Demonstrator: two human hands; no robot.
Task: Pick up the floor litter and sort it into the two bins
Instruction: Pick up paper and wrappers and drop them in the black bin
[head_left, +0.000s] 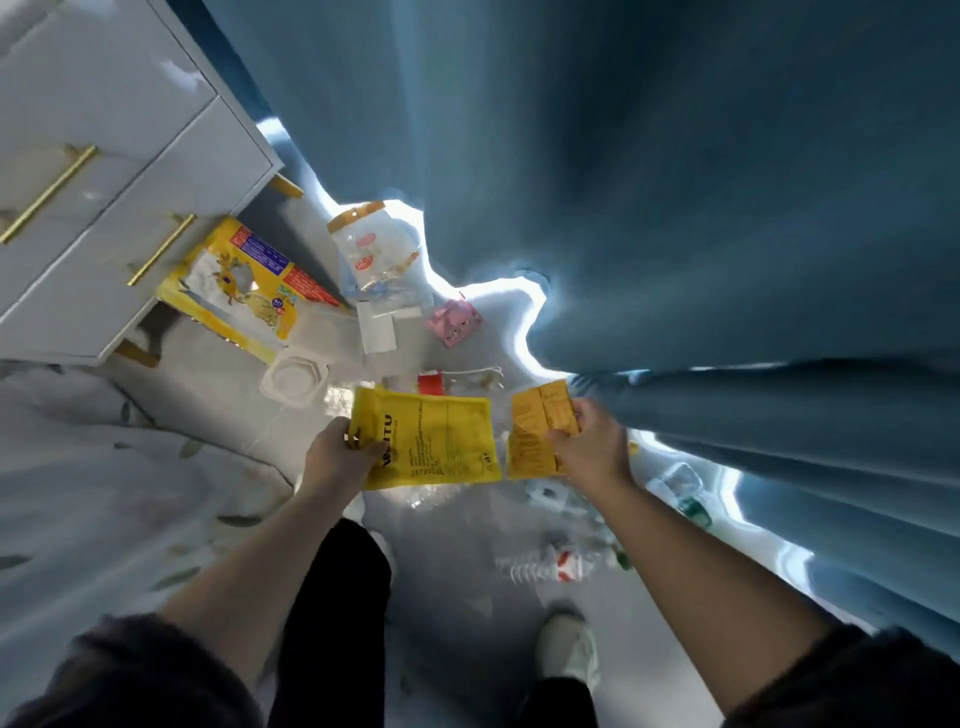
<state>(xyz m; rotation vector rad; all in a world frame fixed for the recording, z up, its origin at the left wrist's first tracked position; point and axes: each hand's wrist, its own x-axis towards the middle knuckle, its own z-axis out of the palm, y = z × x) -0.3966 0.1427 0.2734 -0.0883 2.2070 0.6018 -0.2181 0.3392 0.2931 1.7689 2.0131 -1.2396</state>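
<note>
the person stands over a grey floor (447, 597) strewn with litter, both bare forearms reaching forward. the left hand (337, 457) has its fingers clamped on the lower left edge of a large yellow packet (431, 441) printed with black lettering, held flat in the air above the floor. the right hand (592, 441) has its fingers pinched shut on a smaller orange-yellow packet (540, 426), held just beside the larger one, the two nearly edge to edge.

further out on the floor lie a big yellow bag (234, 286) leaning by a white drawer cabinet (104, 197) with gold handles, a clear pouch with a gold top (369, 249), a small pink wrapper (454, 322), a white plastic tray (293, 376) and a red-labelled scrap (430, 383). closer in, near the right foot, lie a crushed clear bottle with a red label (550, 564) and more clear plastic (680, 488) along the hem of a blue curtain (675, 182). pale bedding with a leaf print (104, 467) fills the left side. no bin appears in view.
</note>
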